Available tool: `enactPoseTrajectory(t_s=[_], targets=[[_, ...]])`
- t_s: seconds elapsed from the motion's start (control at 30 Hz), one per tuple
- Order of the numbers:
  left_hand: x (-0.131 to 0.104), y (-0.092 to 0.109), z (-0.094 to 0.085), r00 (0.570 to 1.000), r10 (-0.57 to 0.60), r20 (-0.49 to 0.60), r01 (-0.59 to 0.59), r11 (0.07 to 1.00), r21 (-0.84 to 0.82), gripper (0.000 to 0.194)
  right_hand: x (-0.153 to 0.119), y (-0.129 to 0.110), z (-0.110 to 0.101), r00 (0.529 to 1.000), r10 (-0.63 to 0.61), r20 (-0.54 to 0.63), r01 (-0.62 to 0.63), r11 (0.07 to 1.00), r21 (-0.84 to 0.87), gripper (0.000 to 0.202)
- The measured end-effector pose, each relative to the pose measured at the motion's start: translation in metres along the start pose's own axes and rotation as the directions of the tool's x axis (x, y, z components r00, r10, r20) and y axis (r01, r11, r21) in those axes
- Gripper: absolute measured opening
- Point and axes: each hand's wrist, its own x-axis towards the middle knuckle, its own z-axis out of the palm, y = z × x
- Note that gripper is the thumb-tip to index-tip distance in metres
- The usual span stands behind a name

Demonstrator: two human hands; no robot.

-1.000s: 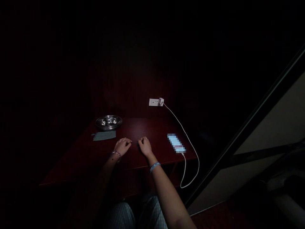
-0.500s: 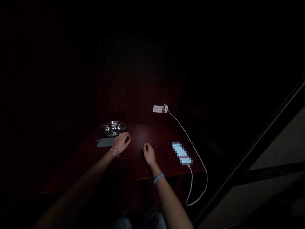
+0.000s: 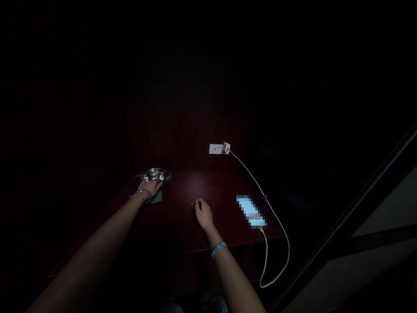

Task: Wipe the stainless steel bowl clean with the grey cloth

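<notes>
A shiny round metal bowl (image 3: 164,174) stands at the back left of the dark red table (image 3: 182,217). My left hand (image 3: 151,186), with a beaded bracelet at the wrist, is over the bowl's near rim; its fingertips are too dark to make out. Beneath that hand lies a grey-green cloth (image 3: 157,198), partly covered. My right hand (image 3: 203,214), wearing a blue wristband, rests near the middle of the table with its fingers curled together around something small and dark that I cannot make out.
On the right of the table lies a lit, blurred phone (image 3: 251,211). A white cable (image 3: 287,248) loops past the table's right edge to a charger (image 3: 226,148) in the wall socket (image 3: 214,149).
My left hand has moved left, from beside the bowl to over its near rim. My right hand is almost where it was. The view has shifted slightly.
</notes>
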Motion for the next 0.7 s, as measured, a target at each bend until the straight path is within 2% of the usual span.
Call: enactPoseTrajectory(t_s=[0.27,0.37,0.47,0.53,0.6,0.7], targets=[[0.003,-0.007,-0.006,0.996,-0.068,-0.056,0.064,0.996,-0.068,0.044,-0.001,-0.002,-0.001,1.0,0.011,0.014,-0.011,1.0,-0.004,0.026],[0.006,-0.011,-0.007,0.987,-0.09,-0.136,0.075,0.991,-0.113,0.04,-0.001,-0.002,-0.002,1.0,0.011,0.012,-0.011,1.0,-0.013,0.027],[0.007,-0.013,-0.013,0.964,-0.125,-0.233,0.065,0.966,-0.249,0.036,-0.001,0.0,-0.001,1.0,0.005,0.013,-0.005,1.0,-0.015,0.028],[0.005,-0.01,-0.021,0.939,-0.123,-0.323,-0.011,0.923,-0.385,0.035,-0.001,0.0,-0.001,1.0,0.001,0.012,-0.001,1.0,-0.009,0.03],[-0.003,0.0,-0.03,0.891,-0.082,-0.446,-0.157,0.866,-0.474,0.035,0.0,0.0,-0.001,1.0,0.009,0.008,-0.009,1.0,0.009,0.032],[-0.031,0.025,-0.036,0.798,0.03,-0.601,-0.323,0.864,-0.387,0.031,0.001,0.0,-0.001,0.998,0.056,0.021,-0.058,0.993,0.106,0.039]])
